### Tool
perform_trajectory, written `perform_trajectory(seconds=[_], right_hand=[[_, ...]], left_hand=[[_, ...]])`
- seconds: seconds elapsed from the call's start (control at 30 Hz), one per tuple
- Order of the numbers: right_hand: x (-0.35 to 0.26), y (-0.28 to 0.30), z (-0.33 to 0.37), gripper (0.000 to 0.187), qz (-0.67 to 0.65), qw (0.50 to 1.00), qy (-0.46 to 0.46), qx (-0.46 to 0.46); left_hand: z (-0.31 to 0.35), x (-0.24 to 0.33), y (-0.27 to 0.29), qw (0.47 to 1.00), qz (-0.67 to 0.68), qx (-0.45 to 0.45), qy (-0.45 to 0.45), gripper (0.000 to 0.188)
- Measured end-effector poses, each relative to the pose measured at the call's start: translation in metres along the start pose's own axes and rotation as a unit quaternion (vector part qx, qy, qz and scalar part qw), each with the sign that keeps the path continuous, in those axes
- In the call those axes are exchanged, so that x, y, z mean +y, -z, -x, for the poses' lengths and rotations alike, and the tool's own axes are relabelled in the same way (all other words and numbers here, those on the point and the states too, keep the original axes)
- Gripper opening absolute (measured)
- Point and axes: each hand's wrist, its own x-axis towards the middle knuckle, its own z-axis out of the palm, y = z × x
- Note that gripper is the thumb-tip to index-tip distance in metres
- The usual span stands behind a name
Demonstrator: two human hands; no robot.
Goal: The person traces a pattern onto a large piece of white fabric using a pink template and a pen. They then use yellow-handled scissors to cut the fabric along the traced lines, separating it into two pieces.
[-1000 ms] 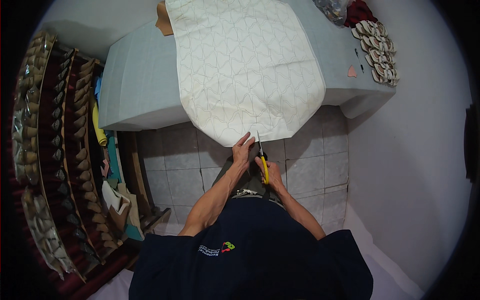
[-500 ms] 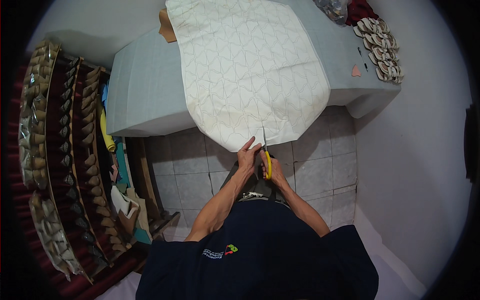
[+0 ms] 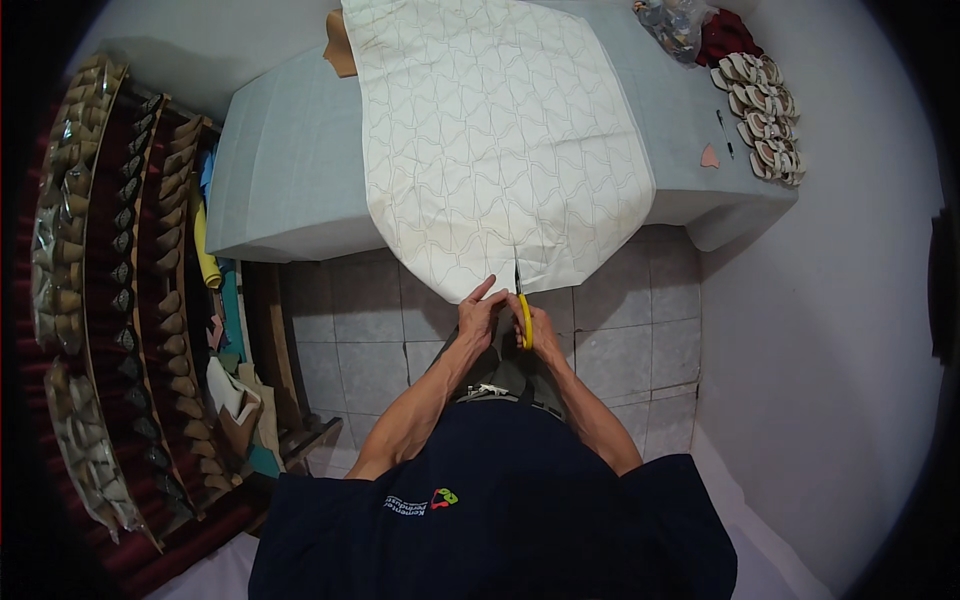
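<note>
A large white sheet [image 3: 505, 140], marked all over with outlined curved shapes, drapes off the table's front edge towards me. My left hand [image 3: 480, 316] is closed on its near edge, thumb and fingers pinching the sheet just left of the cut line, with one finger stretched along it. In my right hand [image 3: 539, 332] is a pair of scissors [image 3: 526, 322] with yellow handles. Their dark blades point away from me and lie at the sheet's near edge, beside my left fingers. How far apart the blades are is too small to make out.
The table [image 3: 290, 170] has a grey cloth. White sandals [image 3: 765, 115], a pen [image 3: 725, 135], a pink cut piece [image 3: 710, 156] and a plastic bag [image 3: 672, 28] lie at its right. A brown shoe-last-like form [image 3: 340, 45] pokes out behind the sheet. A shoe rack [image 3: 140, 290] stands left.
The whole view has shifted slightly, so hands, scissors and sheet appear a little farther left. Both hands keep their grips, and the blades stay at the sheet's near edge.
</note>
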Motion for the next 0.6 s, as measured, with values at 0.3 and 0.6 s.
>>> perform_trajectory(seconds=[0.3, 0.6], right_hand=[[-0.006, 0.010, -0.009, 0.069, 0.039, 0.999, -0.006, -0.001], [-0.025, 0.007, -0.021, 0.073, 0.037, 0.999, 0.011, -0.012]], left_hand=[[0.000, 0.001, 0.001, 1.000, -0.004, -0.008, -0.002, 0.067], [0.006, 0.006, -0.002, 1.000, -0.006, -0.005, 0.018, 0.066]])
